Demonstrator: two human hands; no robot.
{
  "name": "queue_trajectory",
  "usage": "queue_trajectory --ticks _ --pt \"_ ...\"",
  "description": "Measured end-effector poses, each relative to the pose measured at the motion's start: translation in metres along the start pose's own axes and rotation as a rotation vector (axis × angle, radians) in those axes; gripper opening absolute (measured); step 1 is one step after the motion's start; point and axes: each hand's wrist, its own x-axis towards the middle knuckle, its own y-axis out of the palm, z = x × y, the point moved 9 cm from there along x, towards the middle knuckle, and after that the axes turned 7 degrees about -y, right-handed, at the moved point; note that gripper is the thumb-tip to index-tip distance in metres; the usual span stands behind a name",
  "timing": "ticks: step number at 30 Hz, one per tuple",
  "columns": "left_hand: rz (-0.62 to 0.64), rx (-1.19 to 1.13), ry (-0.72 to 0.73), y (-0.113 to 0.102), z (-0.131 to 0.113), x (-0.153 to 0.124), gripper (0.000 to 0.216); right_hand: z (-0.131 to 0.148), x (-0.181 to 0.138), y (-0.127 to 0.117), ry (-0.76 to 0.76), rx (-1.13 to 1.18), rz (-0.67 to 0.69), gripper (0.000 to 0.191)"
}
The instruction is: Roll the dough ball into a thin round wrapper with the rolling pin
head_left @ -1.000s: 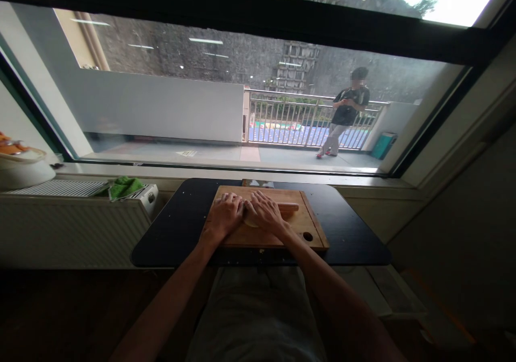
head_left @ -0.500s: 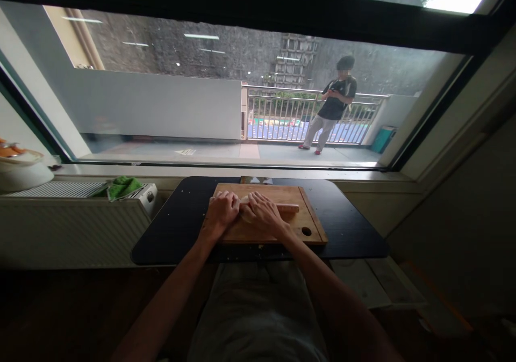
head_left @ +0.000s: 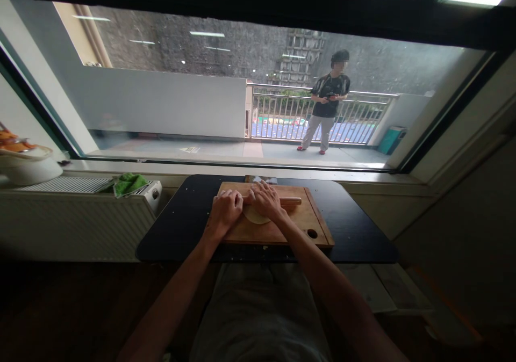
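A wooden cutting board (head_left: 298, 227) lies on a small black table (head_left: 185, 222). On the board is a flat pale round of dough (head_left: 256, 216). A wooden rolling pin (head_left: 291, 201) lies across the board's far part. My left hand (head_left: 224, 210) and my right hand (head_left: 266, 200) rest side by side on top of the pin, palms down with fingers curled over it. The near edge of the dough shows just behind the hands.
A white radiator (head_left: 72, 211) with a green cloth (head_left: 128, 183) on top stands left of the table. A white bowl (head_left: 24, 166) sits on the sill at far left. Beyond the big window a person (head_left: 325, 101) stands at a balcony railing.
Both hands have pushed the rolling pin away toward the board's far edge, uncovering more of the dough. The person outside walked left and now faces this way.
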Motion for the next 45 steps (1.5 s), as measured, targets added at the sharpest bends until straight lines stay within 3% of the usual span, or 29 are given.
queue_trajectory --ticks 7,10,15,19,25,34,38,45 --pt "0.025 0.003 -0.014 0.002 0.001 0.000 0.033 0.031 -0.047 -0.025 -0.074 0.091 -0.101 0.039" --pt "0.031 -0.008 -0.011 0.002 0.001 0.000 0.033 0.043 -0.073 -0.038 -0.079 0.124 -0.200 0.047" --pt "0.041 -0.012 0.000 0.003 0.001 0.000 0.036 0.050 -0.096 -0.039 -0.045 0.154 -0.213 0.054" --pt "0.042 -0.008 0.004 0.005 0.001 0.001 0.036 0.042 -0.084 -0.030 -0.074 0.142 -0.165 0.056" --pt "0.043 -0.004 0.024 0.006 0.001 0.002 0.034 0.018 -0.048 -0.019 -0.107 0.079 -0.029 0.044" --pt "0.026 -0.010 -0.002 0.005 0.001 0.002 0.039 0.000 -0.005 -0.009 -0.191 -0.043 0.054 0.049" --pt "0.030 -0.020 -0.017 0.005 0.002 0.002 0.037 -0.001 -0.005 -0.006 -0.173 -0.028 0.038 0.046" --pt "0.027 -0.031 -0.004 0.005 0.002 0.002 0.035 0.007 -0.038 -0.012 -0.112 0.063 0.010 0.039"
